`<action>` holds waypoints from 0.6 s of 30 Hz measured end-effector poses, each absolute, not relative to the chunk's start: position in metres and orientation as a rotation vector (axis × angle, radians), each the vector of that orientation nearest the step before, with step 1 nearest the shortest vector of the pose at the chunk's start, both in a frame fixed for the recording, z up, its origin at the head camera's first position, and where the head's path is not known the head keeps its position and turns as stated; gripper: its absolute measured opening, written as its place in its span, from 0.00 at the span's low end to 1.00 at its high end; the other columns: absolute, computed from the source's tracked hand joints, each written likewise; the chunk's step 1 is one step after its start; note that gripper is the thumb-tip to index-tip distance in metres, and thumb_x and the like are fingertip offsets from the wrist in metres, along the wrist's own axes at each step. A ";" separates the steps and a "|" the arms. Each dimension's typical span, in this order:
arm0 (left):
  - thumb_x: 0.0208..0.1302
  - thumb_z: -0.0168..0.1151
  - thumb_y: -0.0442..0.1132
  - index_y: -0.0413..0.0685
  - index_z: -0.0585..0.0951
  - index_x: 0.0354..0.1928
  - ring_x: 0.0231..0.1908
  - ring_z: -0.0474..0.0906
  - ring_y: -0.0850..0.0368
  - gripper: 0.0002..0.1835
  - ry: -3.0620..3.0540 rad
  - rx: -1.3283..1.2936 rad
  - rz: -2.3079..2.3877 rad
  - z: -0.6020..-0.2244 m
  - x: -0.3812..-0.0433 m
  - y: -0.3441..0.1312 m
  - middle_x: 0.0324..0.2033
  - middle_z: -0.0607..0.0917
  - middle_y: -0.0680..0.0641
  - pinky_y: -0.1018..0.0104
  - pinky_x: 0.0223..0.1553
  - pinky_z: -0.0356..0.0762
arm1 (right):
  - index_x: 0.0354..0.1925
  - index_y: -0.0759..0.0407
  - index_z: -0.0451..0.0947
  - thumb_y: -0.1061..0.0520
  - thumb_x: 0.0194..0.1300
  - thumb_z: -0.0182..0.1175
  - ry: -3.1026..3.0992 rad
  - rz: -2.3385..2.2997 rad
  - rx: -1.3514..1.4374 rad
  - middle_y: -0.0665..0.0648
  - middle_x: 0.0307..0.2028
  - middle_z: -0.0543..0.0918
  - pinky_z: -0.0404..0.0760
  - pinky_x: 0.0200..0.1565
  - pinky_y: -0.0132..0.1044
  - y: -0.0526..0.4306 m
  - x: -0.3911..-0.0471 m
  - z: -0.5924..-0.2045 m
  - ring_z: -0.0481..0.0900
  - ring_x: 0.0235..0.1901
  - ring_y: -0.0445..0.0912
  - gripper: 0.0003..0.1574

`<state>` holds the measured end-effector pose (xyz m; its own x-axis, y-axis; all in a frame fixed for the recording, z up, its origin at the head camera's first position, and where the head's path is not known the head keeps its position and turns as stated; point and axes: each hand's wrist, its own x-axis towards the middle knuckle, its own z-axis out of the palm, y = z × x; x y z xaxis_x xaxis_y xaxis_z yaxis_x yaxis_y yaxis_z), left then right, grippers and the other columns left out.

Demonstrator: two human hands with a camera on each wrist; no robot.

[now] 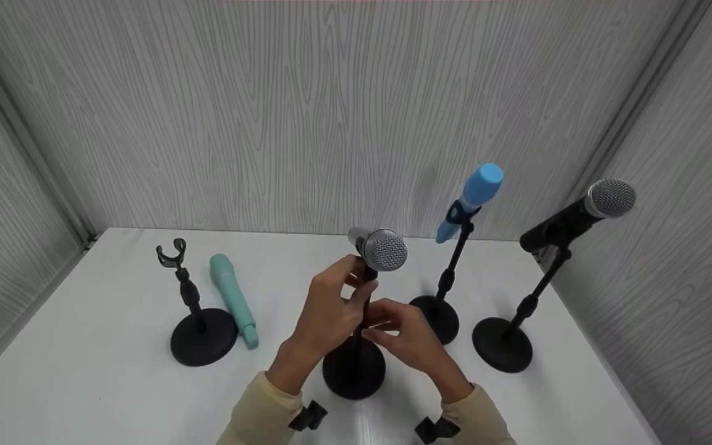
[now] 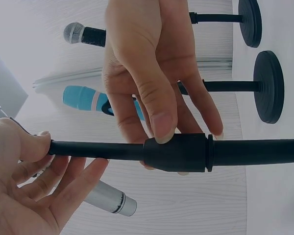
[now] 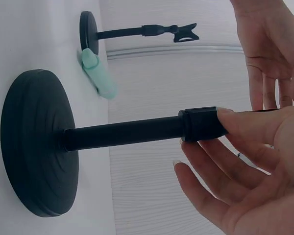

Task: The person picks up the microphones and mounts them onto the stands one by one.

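Observation:
A silver microphone (image 1: 385, 250) sits in the clip of a black microphone stand (image 1: 354, 374) in the middle of the table, its mesh head towards me. My left hand (image 1: 328, 309) pinches the thin upper pole just under the clip; its other fingers are spread along the pole in the left wrist view. Lower down, my right hand (image 1: 408, 337) grips the thicker collar (image 3: 201, 125) between thumb and fingers. Below the collar, the lower pole (image 3: 127, 133) runs to the round base (image 3: 36, 142) on the table.
On the left stand an unoccupied clip stand (image 1: 201, 337) and, lying beside it, a green microphone (image 1: 232, 296). To the right, a blue microphone (image 1: 479, 185) and a black one with silver mesh (image 1: 563, 222) rest in stands. Grey wood-grain panels (image 1: 331, 123) enclose the white table (image 1: 115, 395).

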<state>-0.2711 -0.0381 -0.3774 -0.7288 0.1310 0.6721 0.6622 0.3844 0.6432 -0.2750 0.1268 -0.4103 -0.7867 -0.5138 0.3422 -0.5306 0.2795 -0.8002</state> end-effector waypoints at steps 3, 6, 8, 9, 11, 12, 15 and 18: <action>0.63 0.61 0.34 0.48 0.77 0.41 0.38 0.80 0.62 0.07 -2.122 -0.684 -1.329 -0.378 -0.272 -0.038 0.36 0.82 0.53 0.69 0.40 0.80 | 0.48 0.59 0.79 0.67 0.60 0.62 -2.503 1.556 1.000 0.60 0.42 0.85 0.82 0.47 0.45 0.126 -0.274 -0.410 0.84 0.45 0.56 0.17; 0.62 0.61 0.34 0.48 0.77 0.42 0.38 0.80 0.62 0.07 -2.121 -0.685 -1.335 -0.378 -0.272 -0.038 0.36 0.82 0.53 0.69 0.40 0.81 | 0.47 0.58 0.80 0.66 0.59 0.63 -2.509 1.544 0.994 0.59 0.41 0.85 0.82 0.46 0.42 0.126 -0.274 -0.409 0.85 0.43 0.54 0.16; 0.62 0.61 0.34 0.48 0.77 0.42 0.38 0.80 0.62 0.07 -2.122 -0.686 -1.334 -0.378 -0.272 -0.038 0.36 0.82 0.53 0.70 0.39 0.81 | 0.46 0.58 0.80 0.66 0.59 0.63 -2.509 1.546 0.987 0.59 0.40 0.86 0.83 0.45 0.40 0.127 -0.274 -0.408 0.85 0.42 0.54 0.15; 0.62 0.61 0.34 0.48 0.77 0.42 0.38 0.80 0.62 0.07 -2.122 -0.686 -1.331 -0.378 -0.273 -0.038 0.36 0.82 0.53 0.70 0.39 0.81 | 0.46 0.59 0.80 0.66 0.59 0.63 -2.508 1.548 0.985 0.59 0.40 0.86 0.83 0.45 0.39 0.127 -0.274 -0.408 0.85 0.42 0.54 0.15; 0.62 0.61 0.34 0.48 0.77 0.42 0.38 0.80 0.61 0.07 -2.120 -0.686 -1.330 -0.378 -0.273 -0.037 0.36 0.82 0.53 0.70 0.39 0.81 | 0.46 0.59 0.80 0.67 0.59 0.63 -2.510 1.547 0.985 0.59 0.41 0.85 0.83 0.46 0.38 0.126 -0.274 -0.408 0.85 0.42 0.53 0.15; 0.62 0.61 0.34 0.48 0.77 0.42 0.38 0.80 0.61 0.07 -2.119 -0.686 -1.329 -0.378 -0.273 -0.037 0.36 0.82 0.53 0.70 0.39 0.81 | 0.46 0.59 0.80 0.67 0.59 0.63 -2.508 1.544 0.984 0.59 0.41 0.85 0.83 0.46 0.38 0.125 -0.273 -0.408 0.85 0.42 0.54 0.16; 0.63 0.61 0.34 0.48 0.77 0.42 0.38 0.80 0.61 0.07 -2.110 -0.694 -1.325 -0.379 -0.273 -0.037 0.36 0.82 0.52 0.69 0.40 0.81 | 0.47 0.59 0.80 0.67 0.59 0.63 -2.501 1.544 0.985 0.59 0.41 0.85 0.82 0.46 0.37 0.124 -0.273 -0.408 0.85 0.42 0.53 0.16; 0.63 0.61 0.34 0.48 0.77 0.43 0.38 0.80 0.61 0.07 -2.100 -0.701 -1.323 -0.379 -0.273 -0.037 0.37 0.83 0.52 0.68 0.41 0.80 | 0.47 0.59 0.80 0.66 0.58 0.64 -2.480 1.545 0.983 0.59 0.41 0.86 0.83 0.45 0.36 0.123 -0.273 -0.409 0.86 0.41 0.52 0.16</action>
<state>-0.2730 -0.0373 -0.3788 -0.7093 0.1350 0.6918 0.6822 0.3781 0.6258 -0.2729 0.1234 -0.4091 -0.7953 -0.4831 0.3662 -0.5417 0.2951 -0.7871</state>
